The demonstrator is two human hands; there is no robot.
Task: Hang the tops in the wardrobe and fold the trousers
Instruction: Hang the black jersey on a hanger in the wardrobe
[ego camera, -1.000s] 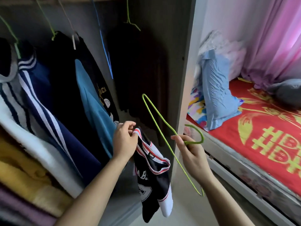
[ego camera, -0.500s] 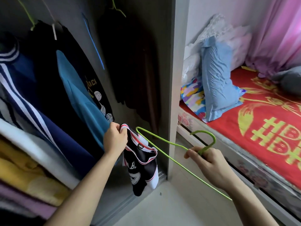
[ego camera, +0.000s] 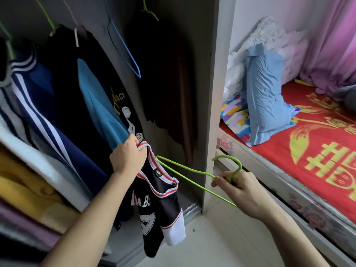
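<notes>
A small black jersey top (ego camera: 159,205) with red-and-white trim hangs from my left hand (ego camera: 128,156), which grips its shoulder strap in front of the open wardrobe (ego camera: 212,93). My right hand (ego camera: 238,189) pinches a green wire hanger (ego camera: 185,171) just below its hook, holding it nearly level. The hanger's left end reaches into the top's neck opening beside my left hand.
Several tops hang on the rail, among them a blue one (ego camera: 100,105) and a dark brown one (ego camera: 169,83); an empty blue hanger (ego camera: 125,49) hangs between. Folded clothes (ego camera: 28,185) are stacked lower left. A bed with a red cover (ego camera: 308,151) and blue pillow (ego camera: 267,95) stands right.
The hanger has tipped from upright to nearly level, and its left end has moved into the top's neck. Both hands sit slightly lower, and the view has shifted right.
</notes>
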